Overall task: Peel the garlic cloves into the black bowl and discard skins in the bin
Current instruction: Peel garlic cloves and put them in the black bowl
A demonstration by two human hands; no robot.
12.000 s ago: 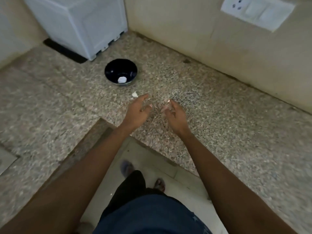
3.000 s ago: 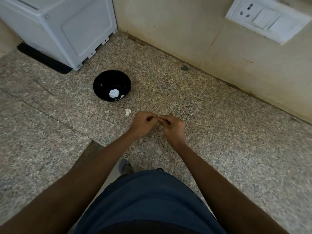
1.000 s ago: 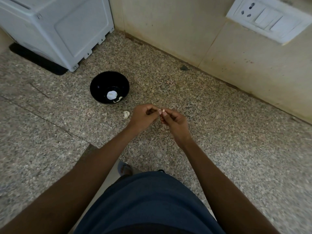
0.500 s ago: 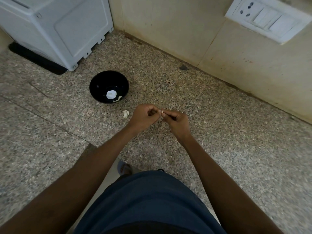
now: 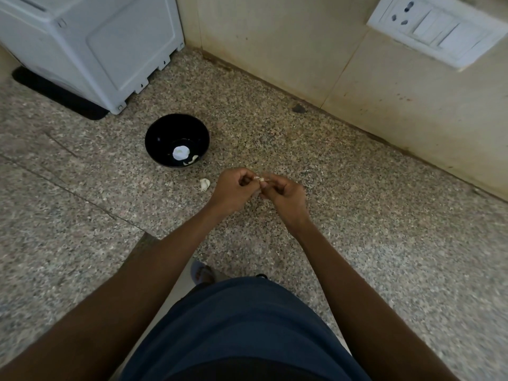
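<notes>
**Both hands on one clove, bowl within reach**

The left hand (image 5: 233,192) and right hand (image 5: 286,198) meet above the speckled surface (image 5: 357,215), fingers curled in, pinching a small pale clove (image 5: 260,178) between their tips. Only a sliver of it shows between the fingertips, so how much skin is left on it cannot be told. Held this way — one hand steadying, the other probably picking at the skin — the clove sits high and central in view, where the person can watch the work closely.

The bowl (image 5: 154,138) stands on the surface just ahead and to the left of the hands, near enough for a short reach once the clove is bare. Inside it lie a round white piece (image 5: 181,152) and a smaller curved pale bit (image 5: 191,160) against the near wall; whether these are peeled cloves or something else is hard to say.

Between bowl and left hand, a small whitish lump (image 5: 204,184) rests on the surface — likely another clove or a shed skin, parked close by for later.

No bin shows in this view, so the skins' destination is out of sight. A white appliance (image 5: 90,48) stands behind the bowl, and a switch plate (image 5: 437,28) sits on the wall to the right.

I judge the task to be in its early part: peeling is under way, discarding not yet done.
</notes>
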